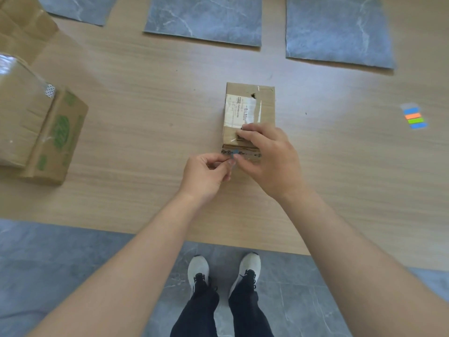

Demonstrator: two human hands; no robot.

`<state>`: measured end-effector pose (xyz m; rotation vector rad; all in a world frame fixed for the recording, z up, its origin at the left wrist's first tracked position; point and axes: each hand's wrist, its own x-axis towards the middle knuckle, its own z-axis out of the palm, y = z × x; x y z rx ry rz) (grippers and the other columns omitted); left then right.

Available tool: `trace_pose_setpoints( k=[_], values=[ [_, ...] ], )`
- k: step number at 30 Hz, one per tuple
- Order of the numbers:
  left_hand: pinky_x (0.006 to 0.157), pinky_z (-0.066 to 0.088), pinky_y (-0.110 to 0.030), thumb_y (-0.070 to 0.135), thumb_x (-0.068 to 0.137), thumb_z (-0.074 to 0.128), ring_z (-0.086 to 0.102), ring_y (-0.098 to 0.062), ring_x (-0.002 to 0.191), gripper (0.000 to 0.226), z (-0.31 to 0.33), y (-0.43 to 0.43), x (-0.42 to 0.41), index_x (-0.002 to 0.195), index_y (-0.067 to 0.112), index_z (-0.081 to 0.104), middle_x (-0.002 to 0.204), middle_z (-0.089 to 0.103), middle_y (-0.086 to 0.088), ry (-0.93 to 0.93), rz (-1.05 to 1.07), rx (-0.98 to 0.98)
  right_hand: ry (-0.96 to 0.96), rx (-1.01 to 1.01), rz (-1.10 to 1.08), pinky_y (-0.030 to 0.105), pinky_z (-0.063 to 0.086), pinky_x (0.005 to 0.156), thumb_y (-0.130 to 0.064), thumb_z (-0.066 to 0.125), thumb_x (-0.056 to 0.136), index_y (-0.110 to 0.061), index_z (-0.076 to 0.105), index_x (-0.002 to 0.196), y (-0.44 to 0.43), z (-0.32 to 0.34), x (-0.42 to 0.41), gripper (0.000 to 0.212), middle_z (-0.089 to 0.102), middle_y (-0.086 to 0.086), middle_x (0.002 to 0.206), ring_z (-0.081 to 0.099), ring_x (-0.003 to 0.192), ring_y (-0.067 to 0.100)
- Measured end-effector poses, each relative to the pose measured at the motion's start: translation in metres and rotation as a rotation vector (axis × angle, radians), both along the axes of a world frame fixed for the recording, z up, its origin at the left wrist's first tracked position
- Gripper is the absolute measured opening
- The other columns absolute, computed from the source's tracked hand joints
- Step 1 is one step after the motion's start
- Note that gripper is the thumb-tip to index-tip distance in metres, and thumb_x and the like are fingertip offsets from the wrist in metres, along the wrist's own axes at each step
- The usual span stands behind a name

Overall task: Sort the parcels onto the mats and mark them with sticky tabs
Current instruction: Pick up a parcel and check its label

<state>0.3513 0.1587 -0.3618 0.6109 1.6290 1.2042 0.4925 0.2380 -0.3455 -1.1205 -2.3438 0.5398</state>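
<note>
Cardboard parcel (250,103) lies on the wooden table (136,105), its near end under the right hand (269,156), whose bent fingers clamp the top edge, likely to steady it. Just below those fingers, the left hand (206,172) pinches a blue sticky tab (234,152) against the parcel's near face. Grey mats (204,19) wait well beyond the fingertips.

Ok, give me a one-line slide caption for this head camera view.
Left hand pinches a blue sticky tab at a taped parcel that the right hand holds on the wooden table.
</note>
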Motion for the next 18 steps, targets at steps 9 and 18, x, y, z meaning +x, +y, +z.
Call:
trace_pose_setpoints(
  k=[9,18],
  values=[
    [0.071,0.051,-0.036,0.01,0.09,0.073,0.054,-0.021,0.064,0.009,0.003,0.01,-0.001,0.084,0.009,0.079,0.068,0.054,-0.013,-0.035,0.03,0.002,0.081,0.126,-0.059,0.017,0.041,0.089,-0.016,0.087,0.076,-0.014,0.078,0.106,0.007,-0.015,-0.008,0.031,0.071,-0.002,0.113,0.058,0.104,0.018],
    [0.082,0.059,-0.051,0.024,0.081,0.071,0.068,-0.025,0.068,0.01,-0.006,0.005,-0.018,0.076,0.023,0.08,0.07,0.074,-0.007,0.156,0.055,-0.163,0.097,0.229,-0.109,0.022,0.04,0.086,-0.009,0.088,0.065,-0.012,0.073,0.096,0.007,-0.03,-0.014,0.034,0.068,0.0,0.106,0.052,0.097,0.022]
  ],
)
